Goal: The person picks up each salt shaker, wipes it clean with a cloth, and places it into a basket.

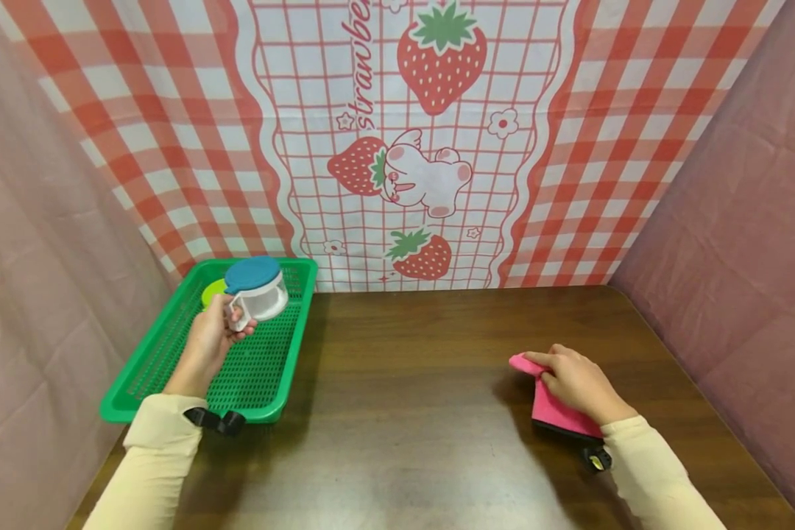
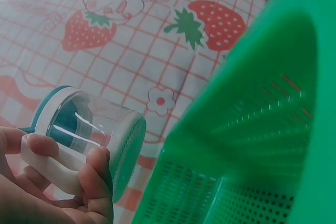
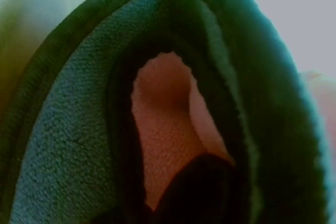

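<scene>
My left hand (image 1: 207, 342) grips the white handle of a clear seasoning jar (image 1: 270, 300) with a blue lid. The jar is held tilted above the green plastic basket (image 1: 296, 346) at the table's left. Through its see-through wall the left wrist view shows the jar (image 2: 118, 121) looking empty, fingers curled round the handle. On the right, my right hand (image 1: 578, 379) pinches a pink cloth (image 1: 553, 416) with dark edging, a folded corner poking out past the fingers. Close up, the cloth (image 3: 68, 145) fills the right wrist view and hides the hand.
A lime-green round thing (image 1: 213, 293) lies in the basket behind the jar, partly hidden. The brown wooden table (image 1: 397, 412) stretches between the hands. A strawberry-print curtain (image 1: 437, 177) hangs along the back edge, with pink curtains (image 1: 742, 258) at the sides.
</scene>
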Motion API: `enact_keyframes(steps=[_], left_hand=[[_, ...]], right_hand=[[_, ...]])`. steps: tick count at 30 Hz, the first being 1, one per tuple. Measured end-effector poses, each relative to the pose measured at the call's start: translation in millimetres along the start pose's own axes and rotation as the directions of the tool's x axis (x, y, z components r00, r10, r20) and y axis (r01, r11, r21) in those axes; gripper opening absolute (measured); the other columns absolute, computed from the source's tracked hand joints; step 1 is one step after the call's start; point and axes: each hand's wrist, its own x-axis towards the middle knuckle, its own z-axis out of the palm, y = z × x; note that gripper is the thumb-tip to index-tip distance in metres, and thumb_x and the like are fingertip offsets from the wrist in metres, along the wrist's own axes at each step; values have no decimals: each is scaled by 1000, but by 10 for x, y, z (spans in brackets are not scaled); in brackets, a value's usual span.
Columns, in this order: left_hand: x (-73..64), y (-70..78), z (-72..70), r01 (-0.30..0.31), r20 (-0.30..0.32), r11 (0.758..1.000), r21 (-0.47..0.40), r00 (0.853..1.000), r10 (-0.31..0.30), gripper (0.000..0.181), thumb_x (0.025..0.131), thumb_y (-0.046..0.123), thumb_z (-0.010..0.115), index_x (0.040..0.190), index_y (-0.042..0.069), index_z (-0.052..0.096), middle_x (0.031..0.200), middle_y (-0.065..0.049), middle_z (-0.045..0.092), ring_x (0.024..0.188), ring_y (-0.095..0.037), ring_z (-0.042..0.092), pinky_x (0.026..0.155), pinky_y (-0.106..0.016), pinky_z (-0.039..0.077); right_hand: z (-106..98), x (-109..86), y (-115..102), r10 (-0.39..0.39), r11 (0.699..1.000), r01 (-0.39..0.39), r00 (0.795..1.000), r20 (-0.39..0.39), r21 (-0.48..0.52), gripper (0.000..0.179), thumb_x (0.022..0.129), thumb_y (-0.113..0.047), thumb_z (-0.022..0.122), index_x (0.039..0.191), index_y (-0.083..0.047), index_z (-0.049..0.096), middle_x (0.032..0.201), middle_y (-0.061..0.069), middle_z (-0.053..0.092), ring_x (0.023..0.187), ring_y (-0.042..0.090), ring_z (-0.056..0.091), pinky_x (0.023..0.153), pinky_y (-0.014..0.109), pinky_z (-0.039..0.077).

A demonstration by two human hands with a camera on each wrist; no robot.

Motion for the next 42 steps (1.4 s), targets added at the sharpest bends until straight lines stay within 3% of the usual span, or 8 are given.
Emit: enact_keyframes(steps=[12,23,31,36,42], left_hand=[[104,-45,-101,42,5,999,-10,999,-42,43,100,29,27,61,16,40,61,6,64,57,-4,59,58,-19,44],[192,10,-128,69,3,997,-17,998,-69,45,100,31,27,60,16,42,60,5,63,57,-5,59,56,-19,43],[275,-14,-152,72,-16,996,-48,997,-72,44,99,30,27,59,16,41,58,4,62,55,-5,59,55,-19,44],[328,-22,-195,51,-26,996,-78,998,-54,42,99,28,28,61,15,40,58,2,62,54,-7,60,54,-19,45],[382,-38,-261,77,-26,994,-71,997,-79,40,98,30,28,63,14,40,59,2,61,55,-7,59,54,-19,46]], right_hand=[[184,6,-25,4,1000,-4,999,37,17,41,81,-4,63,121,-12,68,79,3,55,63,16,42,58,33,36],[300,3,-18,3,999,-5,998,56,39,43,81,-7,64,124,-10,66,84,5,58,65,16,43,60,33,36],[353,-21,-12,35,997,-41,994,105,62,45,83,-12,67,128,-11,63,97,13,63,75,22,53,66,39,43],[380,-11,-14,21,998,-27,996,87,64,43,83,-13,69,126,-11,64,88,7,60,70,16,48,62,33,38],[398,-1,-23,25,997,-31,996,86,68,44,83,-15,70,126,-11,64,91,8,60,74,17,51,62,33,40]])
